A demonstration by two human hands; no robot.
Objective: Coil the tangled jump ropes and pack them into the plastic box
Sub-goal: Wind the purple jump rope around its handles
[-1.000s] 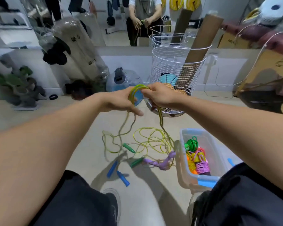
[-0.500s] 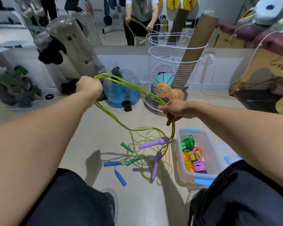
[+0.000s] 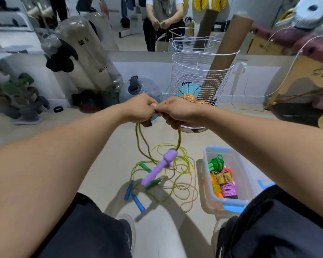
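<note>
The floor [image 3: 45, 131] is smooth and pale beige, evenly lit, with soft shadows. A white low wall [image 3: 142, 71] spans the far side; above it a mirror [image 3: 131, 25] reflects the room. A white wire basket [image 3: 199, 86] stands on the floor against the wall, holding a brown cardboard tube [image 3: 218, 67] that leans right, and balls at the bottom. Left of the basket sits a clear water jug [image 3: 138, 90]. Further left, a transparent punching bag [image 3: 88, 58] leans against the wall, with a green and grey dumbbell rack [image 3: 15, 97] beside it. A wooden frame [image 3: 302, 81] stands at the right.
</note>
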